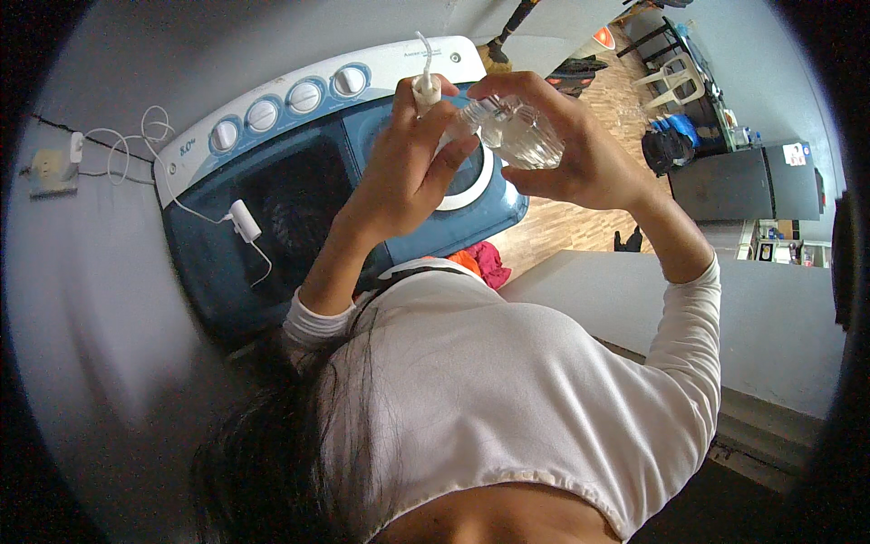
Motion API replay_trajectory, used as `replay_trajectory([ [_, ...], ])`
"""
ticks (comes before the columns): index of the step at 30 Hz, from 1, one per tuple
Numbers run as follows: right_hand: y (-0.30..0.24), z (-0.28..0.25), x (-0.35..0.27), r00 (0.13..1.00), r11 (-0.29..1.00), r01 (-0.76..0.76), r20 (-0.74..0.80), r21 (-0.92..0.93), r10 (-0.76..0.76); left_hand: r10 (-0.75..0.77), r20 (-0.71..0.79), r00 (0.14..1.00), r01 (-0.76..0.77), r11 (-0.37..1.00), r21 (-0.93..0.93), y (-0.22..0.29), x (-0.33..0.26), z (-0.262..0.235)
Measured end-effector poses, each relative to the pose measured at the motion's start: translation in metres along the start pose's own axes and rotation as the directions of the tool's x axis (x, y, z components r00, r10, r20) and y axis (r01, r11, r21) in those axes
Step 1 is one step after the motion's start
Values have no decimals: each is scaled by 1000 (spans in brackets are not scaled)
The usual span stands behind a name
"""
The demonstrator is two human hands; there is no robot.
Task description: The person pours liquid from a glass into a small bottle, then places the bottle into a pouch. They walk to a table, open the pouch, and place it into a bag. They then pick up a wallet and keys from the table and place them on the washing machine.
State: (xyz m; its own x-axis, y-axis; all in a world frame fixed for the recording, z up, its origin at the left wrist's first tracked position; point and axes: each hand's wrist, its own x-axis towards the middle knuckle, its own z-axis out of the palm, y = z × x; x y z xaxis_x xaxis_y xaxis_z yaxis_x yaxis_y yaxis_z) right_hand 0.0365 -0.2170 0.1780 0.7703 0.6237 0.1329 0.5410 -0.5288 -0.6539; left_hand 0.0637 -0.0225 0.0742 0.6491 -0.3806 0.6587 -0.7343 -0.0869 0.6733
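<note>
Two hands, one left hand (408, 172) and one right hand (594, 150); between them, one clear bottle (526, 136) and one white nozzle (426, 92) with one thin tube (428, 59). One washing machine (308, 172), four dials (305, 96) on its panel, one white cylindrical device (244, 220). Far left of the frame: one wall socket (45, 170), one white plug (76, 150). Upper right: one pale chair (675, 83), one grey refrigerator (725, 190).

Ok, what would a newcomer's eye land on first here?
Probably the clear bottle in the right hand, upper centre, beside the white cap with its thin tube in the left hand. Next, the blue-and-white washer with its row of dials, filling the upper left.
</note>
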Motion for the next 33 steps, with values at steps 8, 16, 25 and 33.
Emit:
replay_trajectory([
  [8, 1, 1, 1, 1000, 1000, 15, 5, -13, -15, -27, 28, 999, 28, 1000, -10, -1, 0, 0],
  [16, 2, 2, 2, 1000, 999, -24, 5, -43, 24, -32, 56, 998, 35, 999, -40, -5, -2, -2],
  [25, 6, 5, 4, 995, 995, -94, 48, 28, 92, -24, 19, 1000, 25, 999, -22, -8, -2, 0],
  [33, 30, 67, -1, 924, 470, -55, -134, 881, 359, -43, 6, 999, 43, 999, -8, -8, -11, -3],
])
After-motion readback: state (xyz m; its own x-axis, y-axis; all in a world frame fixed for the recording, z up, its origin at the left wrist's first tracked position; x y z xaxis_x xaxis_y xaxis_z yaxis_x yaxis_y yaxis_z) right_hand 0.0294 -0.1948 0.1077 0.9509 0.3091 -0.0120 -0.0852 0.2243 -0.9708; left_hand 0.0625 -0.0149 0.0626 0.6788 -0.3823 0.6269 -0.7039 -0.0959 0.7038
